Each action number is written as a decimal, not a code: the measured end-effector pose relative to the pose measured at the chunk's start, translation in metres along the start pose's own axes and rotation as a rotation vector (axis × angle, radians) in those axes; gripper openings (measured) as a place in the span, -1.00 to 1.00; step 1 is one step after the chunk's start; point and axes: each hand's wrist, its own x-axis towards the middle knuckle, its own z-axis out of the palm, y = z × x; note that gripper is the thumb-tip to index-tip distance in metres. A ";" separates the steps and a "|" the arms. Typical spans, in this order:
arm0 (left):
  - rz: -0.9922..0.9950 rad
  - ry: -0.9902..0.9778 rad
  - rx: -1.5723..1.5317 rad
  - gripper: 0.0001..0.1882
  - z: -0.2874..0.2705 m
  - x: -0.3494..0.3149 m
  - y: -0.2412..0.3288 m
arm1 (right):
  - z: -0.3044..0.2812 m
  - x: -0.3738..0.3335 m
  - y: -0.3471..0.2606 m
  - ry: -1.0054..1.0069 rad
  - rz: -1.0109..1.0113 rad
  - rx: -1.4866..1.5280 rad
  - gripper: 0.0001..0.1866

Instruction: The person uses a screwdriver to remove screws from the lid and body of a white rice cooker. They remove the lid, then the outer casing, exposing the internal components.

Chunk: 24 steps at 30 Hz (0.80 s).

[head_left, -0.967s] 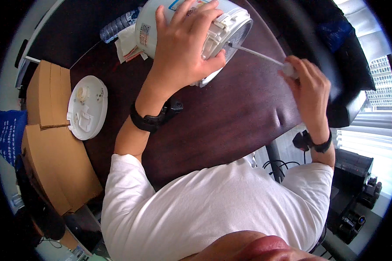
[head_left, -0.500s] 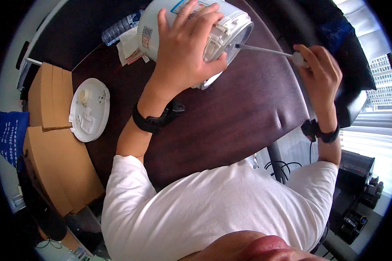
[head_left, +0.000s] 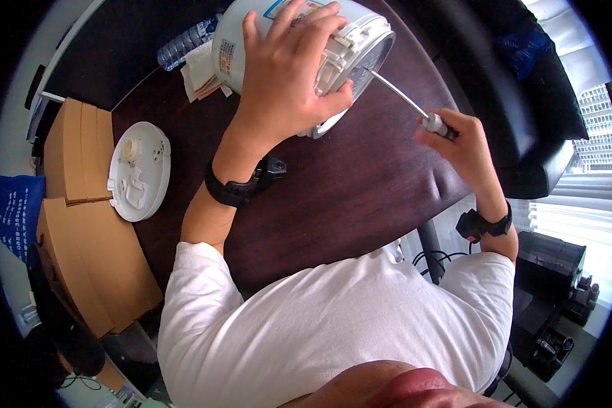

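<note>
A white rice cooker (head_left: pixel 345 42) lies tipped on its side on the dark table, its round end facing right. My left hand (head_left: pixel 285 75) is spread over its body, thumb near the rim, gripping it. In my right hand (head_left: pixel 466 143) is a screwdriver (head_left: pixel 434 123) with a pale collar and a long thin shaft. Its tip reaches into the end of the cooker; what it touches there is too small to make out. To the left, a detached round white cover (head_left: pixel 143 187) lies with its inner side up, showing a ring and molded parts.
Behind the cooker are a clear plastic bottle (head_left: pixel 183 46) and folded tissues (head_left: pixel 200 71). Cardboard boxes (head_left: pixel 92 258) line the left side of the dark table (head_left: pixel 340 197). A black sofa (head_left: pixel 523 149) stands beyond the table's right edge.
My right hand has swung down and left, tilting the screwdriver's handle lower while its tip stays at the cooker's end. The left hand and cooker have barely moved.
</note>
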 end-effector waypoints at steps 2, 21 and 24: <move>0.003 0.004 0.000 -0.32 0.000 0.000 0.000 | 0.001 0.000 0.000 0.028 -0.026 0.007 -0.71; -0.001 -0.007 0.003 -0.32 0.000 -0.002 0.000 | -0.008 0.003 -0.011 0.245 -0.227 -0.429 -0.71; -0.016 -0.009 0.007 -0.33 0.000 -0.002 0.000 | -0.025 0.014 -0.015 0.498 -0.530 -0.800 -0.60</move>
